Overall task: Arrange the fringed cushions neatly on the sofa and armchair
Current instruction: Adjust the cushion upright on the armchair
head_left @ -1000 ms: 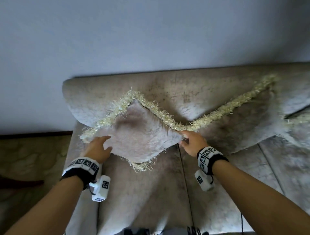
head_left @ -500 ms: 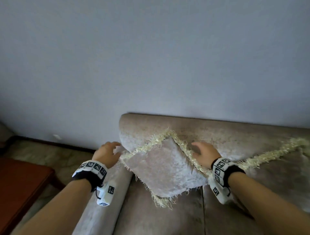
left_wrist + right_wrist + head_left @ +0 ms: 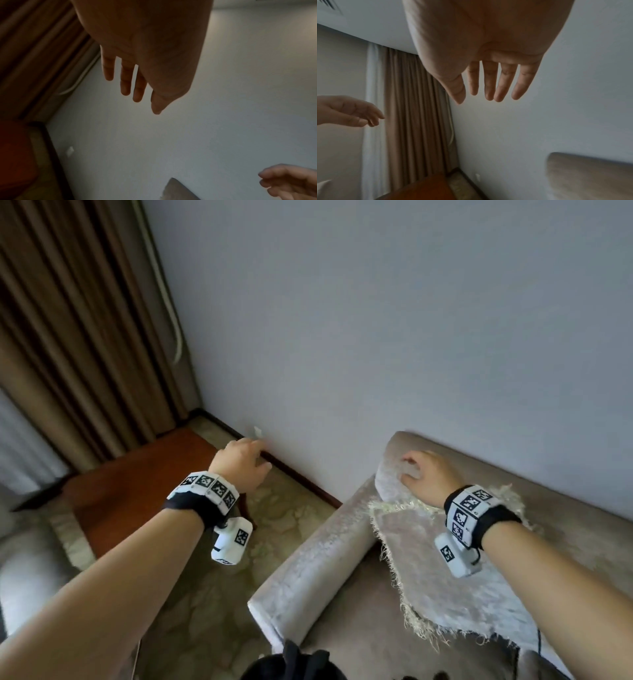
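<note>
A beige cushion (image 3: pixel 442 573) with a pale fringe leans in the left corner of the beige sofa (image 3: pixel 308 563), against its backrest. My right hand (image 3: pixel 426 474) is in the air above the cushion's top corner, fingers straight and holding nothing; the right wrist view shows the same empty right hand (image 3: pixel 489 86). My left hand (image 3: pixel 245 462) is out over the floor left of the sofa's armrest, fingers relaxed and empty, and the left wrist view confirms the bare left hand (image 3: pixel 130 83).
A reddish wooden side table (image 3: pixel 144 484) stands left of the sofa in the corner, under brown curtains (image 3: pixel 75 330). A pale wall (image 3: pixel 411 320) runs behind the sofa. Part of another beige seat (image 3: pixel 27 577) shows at the far left. Patterned stone floor (image 3: pixel 212 604) lies between.
Both hands have let go of the cushion and lifted off it. The left hand swung out left past the armrest, and my view has turned left toward the curtain corner.
</note>
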`<state>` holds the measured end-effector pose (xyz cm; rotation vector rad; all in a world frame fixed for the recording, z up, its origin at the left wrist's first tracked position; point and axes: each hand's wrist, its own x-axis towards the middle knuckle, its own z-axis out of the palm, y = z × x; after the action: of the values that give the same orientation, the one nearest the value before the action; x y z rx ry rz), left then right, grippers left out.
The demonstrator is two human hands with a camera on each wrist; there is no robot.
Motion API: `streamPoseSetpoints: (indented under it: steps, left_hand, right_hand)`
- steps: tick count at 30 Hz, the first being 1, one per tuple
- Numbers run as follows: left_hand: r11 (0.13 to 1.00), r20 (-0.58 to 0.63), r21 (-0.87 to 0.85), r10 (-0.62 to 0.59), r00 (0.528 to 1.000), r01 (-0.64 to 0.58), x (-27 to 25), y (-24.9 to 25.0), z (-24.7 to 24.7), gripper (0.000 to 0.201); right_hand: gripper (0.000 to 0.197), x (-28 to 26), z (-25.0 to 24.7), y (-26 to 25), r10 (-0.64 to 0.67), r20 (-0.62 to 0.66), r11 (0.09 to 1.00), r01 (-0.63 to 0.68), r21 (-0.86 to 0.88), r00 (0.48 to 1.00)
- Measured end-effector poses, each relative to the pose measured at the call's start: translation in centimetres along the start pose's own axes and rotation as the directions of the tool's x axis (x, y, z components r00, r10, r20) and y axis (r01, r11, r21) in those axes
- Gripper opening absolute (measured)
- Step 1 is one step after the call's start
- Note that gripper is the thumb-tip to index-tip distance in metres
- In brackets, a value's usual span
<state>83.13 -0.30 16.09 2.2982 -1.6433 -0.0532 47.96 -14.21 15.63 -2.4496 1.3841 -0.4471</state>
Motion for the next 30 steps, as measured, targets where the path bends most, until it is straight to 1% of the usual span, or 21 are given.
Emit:
streamPoseSetpoints:
  steps: [3,5,9,12,16,18,20,22,23,24,25,26,28,30]
  left_hand:
    - [0.996,-0.025,0.043,-0.079,0.997,0.081,-3.1,-7.6,-3.4,0.035]
    - [0.987,-0.041,0.062,-0.147,0.988,0.150,-5.3,-12.5,-5.6,0.036]
    - [0.955,-0.078,0.064,-0.284,0.956,0.289,-10.5,-21.6,-9.0,0.037]
    - [0.912,-0.128,0.028,-0.403,0.906,0.409,-14.5,-27.4,-10.5,0.036]
    - [0.817,-0.159,-0.059,-0.575,0.803,0.574,-20.7,-34.0,-11.0,0.035]
    - [0.757,-0.178,-0.059,-0.649,0.739,0.650,-23.8,-37.2,-11.5,0.034]
    - [0.674,-0.205,-0.053,-0.729,0.653,0.737,-26.9,-40.5,-12.4,0.032]
    - [0.575,-0.215,-0.038,-0.804,0.555,0.818,-30.1,-43.2,-13.5,0.029]
    - [0.522,-0.230,-0.051,-0.836,0.499,0.851,-31.8,-44.6,-13.9,0.031]
    - [0.461,-0.250,-0.073,-0.867,0.431,0.884,-33.7,-45.7,-14.8,0.033]
    - [0.425,-0.260,-0.091,-0.883,0.391,0.900,-35.0,-46.3,-15.1,0.035]
    - [0.372,-0.280,-0.117,-0.902,0.329,0.921,-36.8,-47.2,-15.5,0.035]
    - [0.281,-0.310,-0.183,-0.926,0.216,0.942,-39.8,-47.7,-16.1,0.031]
    - [0.198,-0.329,-0.253,-0.938,0.108,0.947,-42.8,-47.8,-16.0,0.025]
  right_hand:
    - [0.033,1.8,4.2,-7.4,-0.083,0.062,0.996,0.081,0.027,0.995]
    - [0.033,3.0,6.6,-12.3,-0.145,0.077,0.989,0.142,0.035,0.986]
    - [0.032,5.2,10.7,-21.9,-0.288,0.131,0.957,0.282,0.065,0.949]
    - [0.031,7.1,13.7,-29.2,-0.406,0.188,0.914,0.400,0.070,0.894]
    - [0.029,9.0,18.5,-39.4,-0.558,0.259,0.826,0.556,0.089,0.788]
    - [0.029,10.2,21.3,-44.9,-0.629,0.284,0.772,0.624,0.119,0.724]
    - [0.028,11.1,24.2,-50.6,-0.692,0.306,0.714,0.683,0.155,0.654]
    - [0.027,11.2,27.1,-56.1,-0.754,0.328,0.643,0.740,0.197,0.568]
    - [0.027,11.1,28.7,-58.8,-0.783,0.342,0.605,0.764,0.223,0.520]
    - [0.027,10.9,30.5,-62.2,-0.814,0.355,0.557,0.791,0.254,0.459]
    - [0.027,10.6,31.7,-64.1,-0.827,0.370,0.532,0.800,0.277,0.422]
    - [0.028,10.2,33.3,-67.0,-0.848,0.383,0.489,0.818,0.303,0.366]
    - [0.029,8.9,36.2,-71.6,-0.874,0.419,0.400,0.854,0.333,0.247]
    - [0.027,6.7,38.5,-75.3,-0.869,0.478,0.326,0.874,0.361,0.126]
